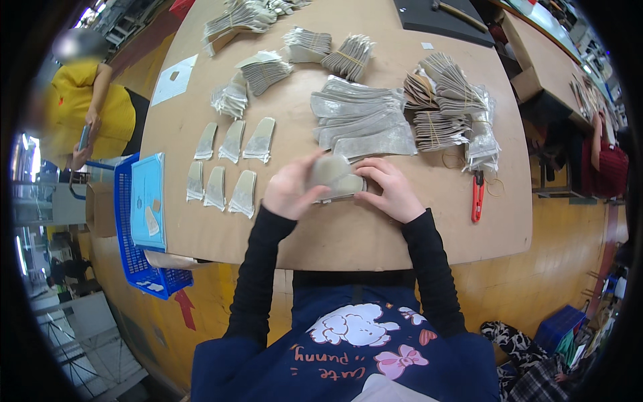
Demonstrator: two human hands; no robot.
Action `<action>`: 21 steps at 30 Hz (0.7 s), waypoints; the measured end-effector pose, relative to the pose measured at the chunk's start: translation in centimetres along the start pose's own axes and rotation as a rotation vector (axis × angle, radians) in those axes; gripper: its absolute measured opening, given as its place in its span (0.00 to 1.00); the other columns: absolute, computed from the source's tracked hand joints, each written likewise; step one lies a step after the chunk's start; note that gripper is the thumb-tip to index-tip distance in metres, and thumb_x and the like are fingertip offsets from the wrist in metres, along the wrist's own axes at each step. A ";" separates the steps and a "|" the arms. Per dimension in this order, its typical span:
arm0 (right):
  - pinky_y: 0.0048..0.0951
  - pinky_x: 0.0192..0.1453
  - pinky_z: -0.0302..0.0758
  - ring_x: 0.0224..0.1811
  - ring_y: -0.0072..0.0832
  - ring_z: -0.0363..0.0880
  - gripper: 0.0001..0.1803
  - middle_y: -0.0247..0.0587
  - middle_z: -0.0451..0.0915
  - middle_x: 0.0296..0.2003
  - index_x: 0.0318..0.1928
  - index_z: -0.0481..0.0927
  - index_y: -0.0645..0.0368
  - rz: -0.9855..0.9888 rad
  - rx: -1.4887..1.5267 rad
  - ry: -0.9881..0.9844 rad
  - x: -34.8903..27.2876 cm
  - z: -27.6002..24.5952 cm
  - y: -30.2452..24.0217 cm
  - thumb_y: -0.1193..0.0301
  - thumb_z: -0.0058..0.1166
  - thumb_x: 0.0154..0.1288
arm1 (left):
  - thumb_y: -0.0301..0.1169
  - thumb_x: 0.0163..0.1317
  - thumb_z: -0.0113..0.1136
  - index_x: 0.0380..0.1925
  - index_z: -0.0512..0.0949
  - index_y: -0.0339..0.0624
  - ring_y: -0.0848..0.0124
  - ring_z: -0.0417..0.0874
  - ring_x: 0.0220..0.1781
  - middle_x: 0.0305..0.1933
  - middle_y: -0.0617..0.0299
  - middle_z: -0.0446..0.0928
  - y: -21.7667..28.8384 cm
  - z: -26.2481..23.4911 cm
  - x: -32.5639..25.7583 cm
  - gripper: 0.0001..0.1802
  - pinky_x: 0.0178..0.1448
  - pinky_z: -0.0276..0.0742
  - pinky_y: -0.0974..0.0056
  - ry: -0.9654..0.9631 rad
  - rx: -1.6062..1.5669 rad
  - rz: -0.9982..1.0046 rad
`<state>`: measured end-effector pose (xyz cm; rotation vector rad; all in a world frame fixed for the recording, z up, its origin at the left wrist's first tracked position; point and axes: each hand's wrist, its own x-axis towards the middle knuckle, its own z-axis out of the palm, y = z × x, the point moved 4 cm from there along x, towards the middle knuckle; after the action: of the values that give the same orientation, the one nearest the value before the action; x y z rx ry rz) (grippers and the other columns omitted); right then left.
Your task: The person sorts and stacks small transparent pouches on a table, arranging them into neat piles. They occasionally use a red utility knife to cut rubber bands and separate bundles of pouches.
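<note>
Between my hands, near the middle of the table, is a small stack of grey cut pieces (pixel 341 192), flat and rounded at one end. My left hand (pixel 288 191) is closed on a grey cut piece (pixel 328 170), blurred by motion, raised over the stack. The fingers and thumb of my right hand (pixel 394 191) are pressed on the stack's right end. To the left, several similar pieces (pixel 242 193) lie apart in two rows of three, with ragged lower edges. Just beyond my hands, larger grey pieces (pixel 365 120) are fanned in an overlapping pile.
Rubber-banded bundles (pixel 442 94) lie at right and along the table's far side. A red cutter (pixel 477 197) rests at right. A hammer (pixel 462 16) lies on a black board at far right. A blue basket (pixel 124 214) adjoins the left edge. A person in yellow (pixel 100 110) stands left.
</note>
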<state>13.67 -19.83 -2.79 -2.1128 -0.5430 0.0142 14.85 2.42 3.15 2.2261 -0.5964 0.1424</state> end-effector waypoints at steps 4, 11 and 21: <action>0.41 0.64 0.70 0.60 0.44 0.73 0.22 0.42 0.77 0.55 0.50 0.79 0.58 -0.010 0.002 0.010 0.0 0.1 0.1 0.66 0.69 0.55 | 0.30 0.50 0.77 0.58 0.75 0.40 0.59 0.85 0.54 0.53 0.51 0.82 0.0 -3.4 -0.5 0.34 0.56 0.79 0.61 0.228 0.008 -0.047; 0.41 0.63 0.70 0.59 0.44 0.73 0.22 0.42 0.77 0.54 0.49 0.79 0.59 -0.029 0.000 0.007 0.1 -0.1 -0.3 0.66 0.68 0.56 | 0.32 0.52 0.76 0.40 0.78 0.38 0.60 0.86 0.52 0.45 0.52 0.85 -1.7 -1.9 -0.3 0.19 0.54 0.79 0.61 0.207 -0.027 -0.221; 0.41 0.64 0.70 0.58 0.43 0.73 0.21 0.42 0.77 0.53 0.48 0.79 0.59 0.008 0.024 -0.006 0.2 -0.2 -0.4 0.66 0.68 0.55 | 0.45 0.52 0.73 0.32 0.79 0.41 0.56 0.84 0.35 0.29 0.56 0.81 -6.9 -0.2 3.0 0.20 0.40 0.77 0.55 0.389 0.257 -0.490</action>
<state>13.70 -19.73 -2.29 -2.0921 -0.5362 0.0315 20.67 5.33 -0.56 2.4306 0.1919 0.4028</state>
